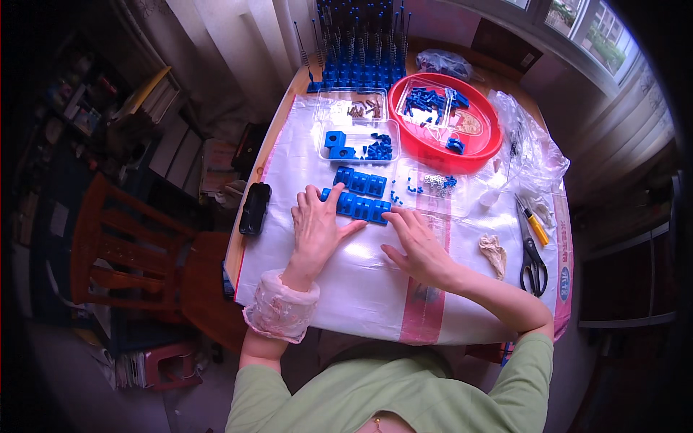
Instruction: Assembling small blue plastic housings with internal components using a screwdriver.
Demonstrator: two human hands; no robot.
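One wooden table (298,85), under a white plastic sheet (361,303), carries everything around a round red plastic basin (476,148). Left of the basin and farther back stands a dense cluster of blue blocks with upright rods and coiled springs (361,72); these look like the most complete pieces. Left of the basin, one clear plastic box (328,108) holds copper-coloured pins, and another clear plastic box (359,160) holds blue cubes and chips, apparently unused stock.

Nearer than the basin and to its left, the left hand (317,220) has its grip spread wide, a fingertip at the left end of the near row of blue plastic blocks (364,208). The right hand (419,245) also has a wide grip, fingertips at that row's right end. Behind it lies a second blue row (361,182). Neither row shows rods or springs; I judge both partway built. Tiny white rings (437,184) lie loose in front of the basin.
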